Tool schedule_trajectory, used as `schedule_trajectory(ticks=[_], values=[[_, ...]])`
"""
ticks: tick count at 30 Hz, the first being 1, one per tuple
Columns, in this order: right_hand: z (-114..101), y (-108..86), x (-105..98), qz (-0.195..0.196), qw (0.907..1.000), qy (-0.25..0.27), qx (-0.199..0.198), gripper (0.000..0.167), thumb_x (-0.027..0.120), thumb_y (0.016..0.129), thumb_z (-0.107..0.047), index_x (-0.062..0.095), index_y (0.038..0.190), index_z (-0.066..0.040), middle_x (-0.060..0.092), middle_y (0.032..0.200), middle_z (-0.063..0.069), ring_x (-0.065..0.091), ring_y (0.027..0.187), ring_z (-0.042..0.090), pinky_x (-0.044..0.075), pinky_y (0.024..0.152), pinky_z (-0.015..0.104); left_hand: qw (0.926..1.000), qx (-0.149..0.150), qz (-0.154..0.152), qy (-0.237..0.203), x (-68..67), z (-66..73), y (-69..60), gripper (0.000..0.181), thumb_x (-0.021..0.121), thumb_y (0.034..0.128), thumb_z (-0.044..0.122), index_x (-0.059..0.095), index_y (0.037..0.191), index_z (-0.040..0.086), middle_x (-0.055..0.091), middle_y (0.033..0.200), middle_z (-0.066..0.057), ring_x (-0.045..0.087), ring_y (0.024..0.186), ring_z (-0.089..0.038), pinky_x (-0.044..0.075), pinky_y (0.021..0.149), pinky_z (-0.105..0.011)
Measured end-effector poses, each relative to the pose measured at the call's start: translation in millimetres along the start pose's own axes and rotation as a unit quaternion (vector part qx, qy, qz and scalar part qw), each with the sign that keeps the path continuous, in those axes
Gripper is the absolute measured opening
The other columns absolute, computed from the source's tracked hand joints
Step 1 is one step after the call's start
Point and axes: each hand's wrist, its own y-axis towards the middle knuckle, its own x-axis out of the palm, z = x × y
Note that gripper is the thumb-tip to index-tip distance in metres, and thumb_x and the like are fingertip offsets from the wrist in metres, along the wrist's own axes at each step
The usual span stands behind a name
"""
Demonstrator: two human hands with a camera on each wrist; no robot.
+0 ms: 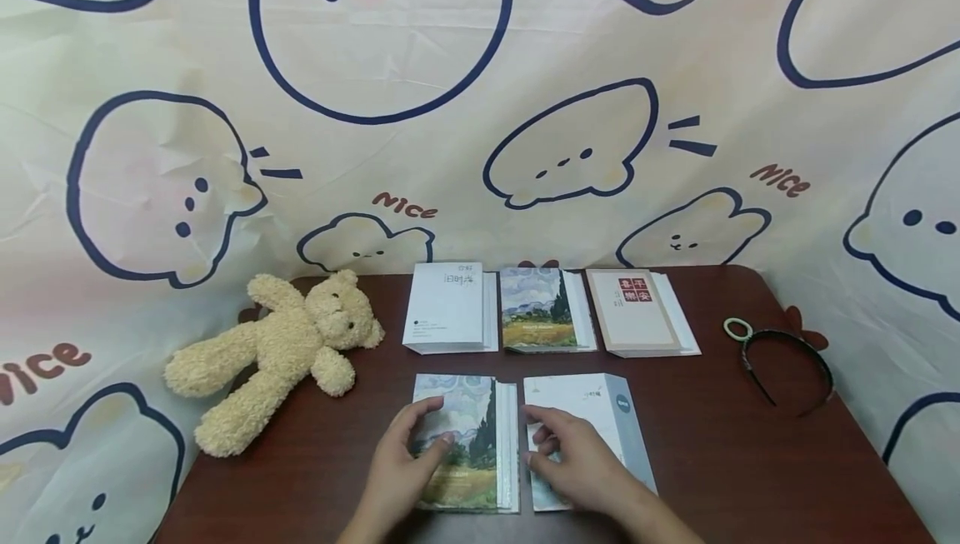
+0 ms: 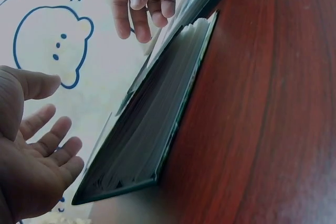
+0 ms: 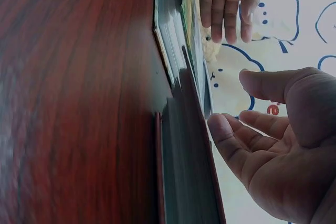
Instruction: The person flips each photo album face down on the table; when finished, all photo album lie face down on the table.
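Near the front of the table lies a thick hardcover album with a painted landscape cover (image 1: 468, 465), a pale page block showing along its right side. My left hand (image 1: 397, 461) hovers over its left part, fingers spread and holding nothing. To its right is a pale album (image 1: 600, 394) with a grey-blue strip down its right side. Over that album's left part is my right hand (image 1: 577, 456), fingers loosely bent and gripping nothing. In the left wrist view, the album's dark-edged page block (image 2: 152, 124) faces the camera. The right wrist view shows a gap between my thumb and fingers (image 3: 226, 135).
Behind stand a white album (image 1: 446, 311), a second landscape album (image 1: 536, 311) and a cream album with a red block print (image 1: 630, 311) in a row. A plush bear (image 1: 288, 340) lies at left. A black headband (image 1: 795, 340) and a green ring (image 1: 738, 329) are at right.
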Motion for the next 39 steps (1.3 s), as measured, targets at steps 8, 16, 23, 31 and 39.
schedule_trajectory(ticks=[8, 16, 23, 31, 39], values=[[-5.6, 3.4, 8.2, -0.037, 0.9993, -0.001, 0.008, 0.061, 0.076, 0.096, -0.023, 0.053, 0.15, -0.008, 0.065, 0.131, 0.007, 0.069, 0.105, 0.017, 0.058, 0.089, 0.033, 0.9994, -0.006, 0.025, 0.023, -8.1, -6.7, -2.0, 0.051, 0.083, 0.0873, 0.006, 0.066, 0.135, 0.014, 0.06, 0.138, 0.003, 0.05, 0.136, -0.019, 0.038, 0.115, -0.035], [-12.1, 6.9, 15.4, -0.058, 0.9983, 0.004, 0.0, 0.064, 0.077, 0.095, -0.026, 0.051, 0.152, -0.013, 0.063, 0.136, 0.01, 0.069, 0.111, 0.023, 0.058, 0.091, 0.038, 0.9992, -0.01, 0.033, 0.02, -14.8, -16.0, -1.9, 0.051, 0.081, 0.0903, 0.009, 0.063, 0.138, 0.01, 0.054, 0.144, -0.004, 0.049, 0.138, -0.024, 0.038, 0.112, -0.021], [-15.7, 10.4, 20.7, -0.079, 0.9967, -0.014, -0.011, 0.067, 0.077, 0.095, -0.03, 0.049, 0.154, -0.016, 0.058, 0.146, 0.007, 0.067, 0.11, 0.017, 0.057, 0.091, 0.038, 0.9983, -0.047, 0.025, 0.025, -16.6, -20.4, -3.6, 0.059, 0.079, 0.0937, 0.015, 0.054, 0.147, 0.009, 0.048, 0.15, -0.014, 0.048, 0.139, -0.038, 0.041, 0.112, -0.059], [-18.2, 13.9, 24.7, -0.084, 0.9954, -0.043, -0.02, 0.067, 0.075, 0.096, -0.034, 0.049, 0.154, -0.013, 0.052, 0.153, 0.007, 0.067, 0.114, 0.015, 0.056, 0.096, 0.037, 0.9958, -0.09, 0.01, 0.001, -16.1, -24.5, -3.1, 0.067, 0.077, 0.0959, 0.02, 0.044, 0.154, 0.009, 0.048, 0.151, -0.021, 0.056, 0.132, -0.04, 0.052, 0.101, -0.052], [-20.4, 16.4, 27.4, -0.084, 0.9933, -0.076, -0.024, 0.066, 0.076, 0.094, -0.037, 0.053, 0.151, -0.013, 0.058, 0.148, 0.005, 0.061, 0.122, 0.017, 0.052, 0.103, 0.044, 0.9931, -0.116, -0.014, 0.009, -18.1, -29.1, -3.7, 0.072, 0.075, 0.0976, 0.029, 0.04, 0.157, 0.011, 0.047, 0.153, -0.025, 0.053, 0.134, -0.045, 0.051, 0.101, -0.057]])
